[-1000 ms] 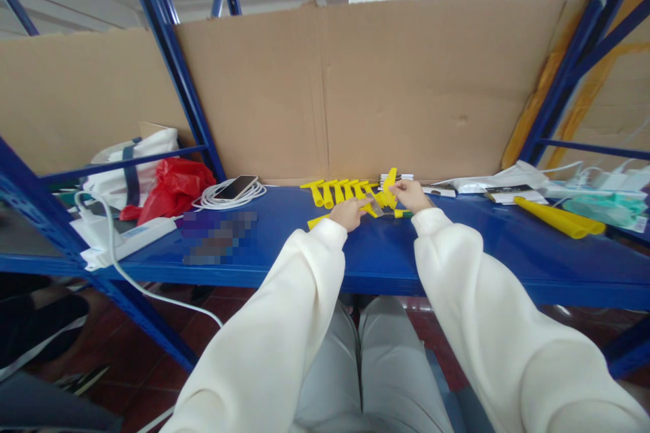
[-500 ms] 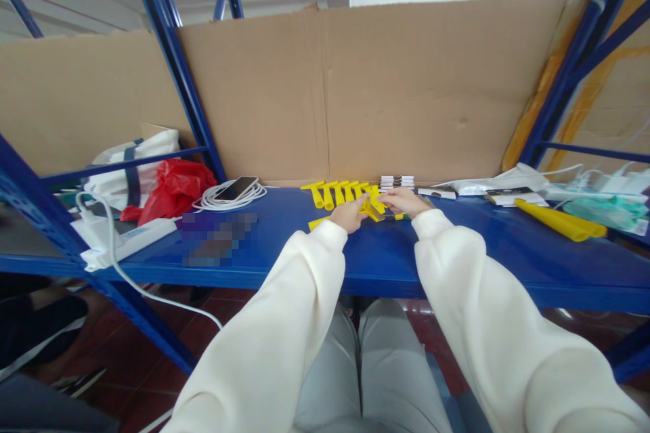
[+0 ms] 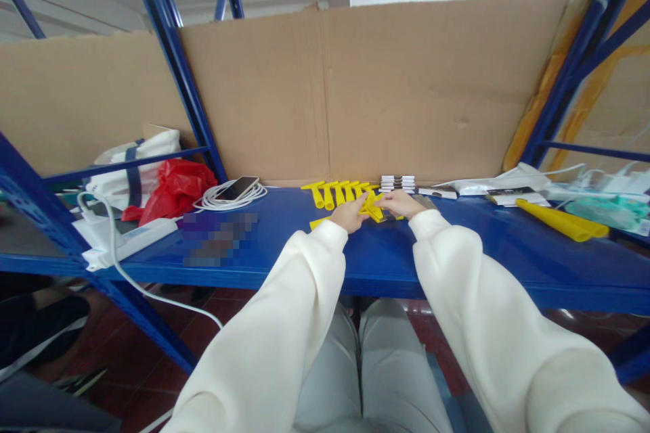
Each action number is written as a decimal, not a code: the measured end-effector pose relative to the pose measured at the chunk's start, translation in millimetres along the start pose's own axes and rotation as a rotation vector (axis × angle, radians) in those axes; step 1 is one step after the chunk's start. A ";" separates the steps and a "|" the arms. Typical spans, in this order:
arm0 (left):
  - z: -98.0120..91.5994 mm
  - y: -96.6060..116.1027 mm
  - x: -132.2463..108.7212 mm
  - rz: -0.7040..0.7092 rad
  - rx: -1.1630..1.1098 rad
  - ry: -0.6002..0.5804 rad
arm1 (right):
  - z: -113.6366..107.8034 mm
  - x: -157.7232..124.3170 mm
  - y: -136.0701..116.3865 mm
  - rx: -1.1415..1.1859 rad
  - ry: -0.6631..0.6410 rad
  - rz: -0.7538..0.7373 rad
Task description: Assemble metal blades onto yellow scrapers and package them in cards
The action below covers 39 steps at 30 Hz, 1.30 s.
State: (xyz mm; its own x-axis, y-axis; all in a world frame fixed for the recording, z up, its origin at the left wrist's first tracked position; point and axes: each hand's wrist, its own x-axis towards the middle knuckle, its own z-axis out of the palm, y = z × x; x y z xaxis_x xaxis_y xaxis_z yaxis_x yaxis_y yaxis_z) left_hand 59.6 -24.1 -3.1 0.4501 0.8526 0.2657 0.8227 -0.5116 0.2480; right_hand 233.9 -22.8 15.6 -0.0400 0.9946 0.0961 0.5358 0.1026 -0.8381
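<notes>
My left hand (image 3: 349, 214) and my right hand (image 3: 403, 203) meet over a small yellow plastic piece (image 3: 374, 208) on the blue shelf (image 3: 457, 250); both pinch it, fingers closed on it. Just behind them a row of several yellow T-shaped pieces (image 3: 335, 191) lies on the shelf. One more yellow piece (image 3: 317, 222) pokes out left of my left hand. A small stack of white and black flat parts (image 3: 397, 182) sits behind my right hand.
A phone (image 3: 235, 188) lies on a coiled white cable at the left, beside a red bag (image 3: 175, 191) and a white power strip (image 3: 126, 238). Yellow tubes (image 3: 558, 220), papers and packets lie at the right. A cardboard sheet (image 3: 406, 88) backs the shelf.
My right hand has lowered the upright yellow piece and moved left to meet my left hand. Both hands now grip the piece close together.
</notes>
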 end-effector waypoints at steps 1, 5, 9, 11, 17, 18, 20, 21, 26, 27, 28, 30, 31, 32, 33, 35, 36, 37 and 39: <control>0.9 -1.0 0.7 0.004 -0.008 0.005 | -0.1 0.4 0.6 -0.006 -0.001 -0.004; 3.3 -3.3 2.2 0.014 -0.029 0.022 | -0.4 2.3 3.6 -0.018 -0.006 -0.015; 2.7 -3.0 2.2 0.018 -0.029 0.010 | -0.8 3.3 4.1 -0.043 -0.013 -0.008; 2.1 -2.3 1.9 0.014 -0.036 0.008 | -1.0 3.7 3.9 -0.073 0.000 -0.011; 1.7 -1.8 1.8 0.002 -0.058 0.024 | -1.3 10.4 9.3 -0.120 0.068 -0.063; 1.7 -1.9 1.8 0.004 -0.064 0.027 | -1.1 12.3 11.0 -0.108 0.080 -0.072; 1.6 -2.1 1.9 0.015 -0.074 0.030 | -0.4 15.8 14.4 -0.074 0.097 -0.090; 1.5 -2.2 1.9 0.020 -0.077 0.031 | 0.1 17.1 15.7 -0.059 0.102 -0.097; 2.1 -4.1 2.3 0.032 -0.079 0.046 | 1.8 18.2 17.9 -0.016 0.093 -0.092; 2.4 -4.6 2.5 0.044 -0.082 0.057 | 1.1 18.2 18.0 0.001 0.084 -0.092; 2.6 -5.1 2.7 0.065 -0.084 0.071 | -0.5 18.4 18.2 0.024 0.081 -0.093; 2.8 -6.1 3.2 0.116 -0.077 0.097 | -6.2 19.8 19.7 0.077 0.122 -0.089; 2.8 -6.5 3.5 0.135 -0.064 0.102 | -10.3 20.9 21.2 0.094 0.174 -0.085; 2.6 -6.8 3.7 0.145 -0.047 0.100 | -15.2 21.9 23.2 0.091 0.250 -0.079; 2.3 -7.1 4.0 0.146 -0.028 0.094 | -20.5 22.7 25.6 0.068 0.327 -0.084; 1.5 -7.4 4.4 0.140 0.001 0.082 | -31.3 22.7 31.5 -0.070 0.432 -0.095; 1.2 -7.6 4.6 0.139 0.007 0.080 | -36.2 21.8 34.5 -0.176 0.441 -0.096; 0.9 -7.8 4.7 0.140 0.010 0.080 | -40.4 20.3 37.4 -0.302 0.430 -0.075; 0.5 -8.0 4.9 0.146 0.007 0.083 | -46.7 16.7 42.1 -0.532 0.377 -0.013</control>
State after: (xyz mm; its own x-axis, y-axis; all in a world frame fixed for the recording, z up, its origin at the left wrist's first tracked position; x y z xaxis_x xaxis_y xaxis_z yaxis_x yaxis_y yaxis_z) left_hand 55.5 -15.8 -4.3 0.5347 0.7576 0.3745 0.7534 -0.6280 0.1949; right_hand 295.2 -2.7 7.0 0.1975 0.9090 0.3669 0.8853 -0.0047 -0.4651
